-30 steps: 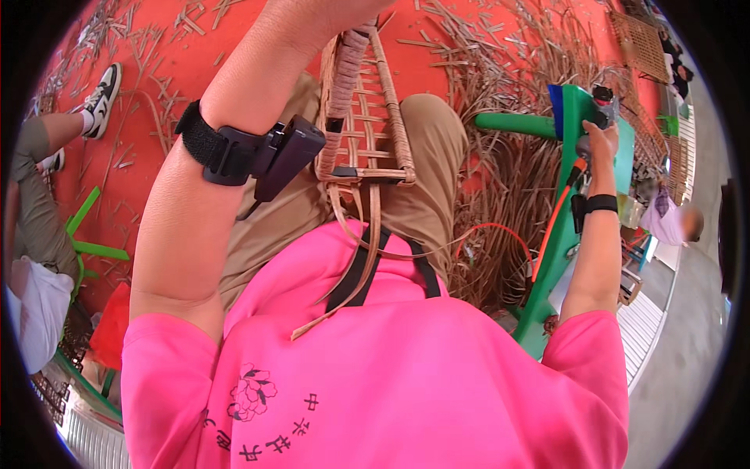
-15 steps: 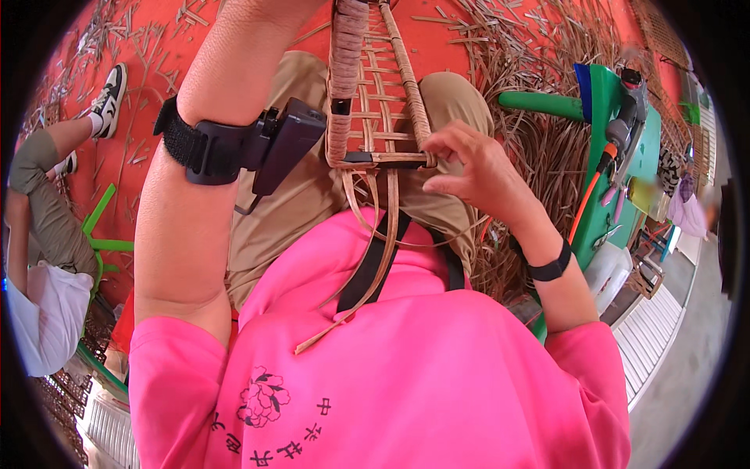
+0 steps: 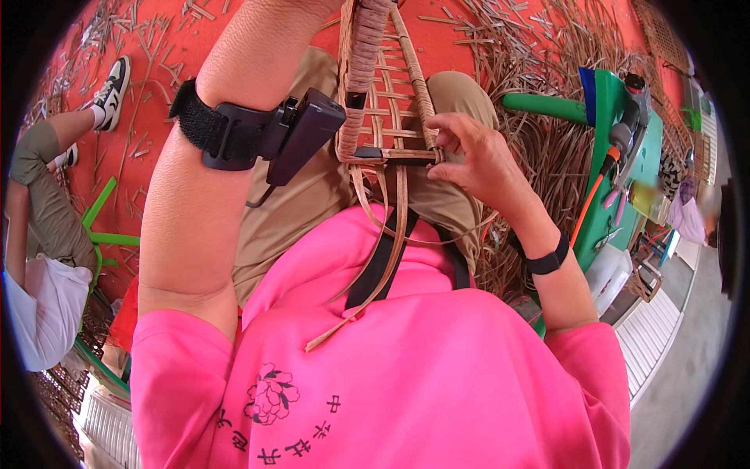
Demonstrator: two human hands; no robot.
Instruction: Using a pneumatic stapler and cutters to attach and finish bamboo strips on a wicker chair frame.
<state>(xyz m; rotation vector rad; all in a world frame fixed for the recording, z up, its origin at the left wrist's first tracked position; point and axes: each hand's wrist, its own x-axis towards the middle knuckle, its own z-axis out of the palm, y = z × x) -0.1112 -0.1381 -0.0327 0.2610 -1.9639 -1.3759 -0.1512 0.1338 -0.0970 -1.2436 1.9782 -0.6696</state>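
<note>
A rattan-woven frame [image 3: 388,102] stretches away from me between my knees, its long rails wrapped in cane and an open lattice between them. Loose cane strips [image 3: 401,199] trail from its near crossbar over my lap and pink shirt. My right hand [image 3: 476,156] is at the near right corner, fingers curled and thumb below, pinching the end of the wrapped rail. My left forearm reaches up along the frame's left side and passes out at the top edge, so the left hand is hidden. A strapped black device [image 3: 305,137] sits on that forearm.
Right of me stands a green bench [image 3: 617,195] with a power tool [image 3: 625,121] and an orange hose. Heaps of cane strips [image 3: 539,164] lie beside it on the red floor [image 3: 195,94]. Another person's leg and shoe [image 3: 113,94] are at left, near a bright green stool [image 3: 101,227].
My right hand has closed in on the frame's near right corner, its fingers now against the rail end. The frame and my left forearm have shifted slightly right in view.
</note>
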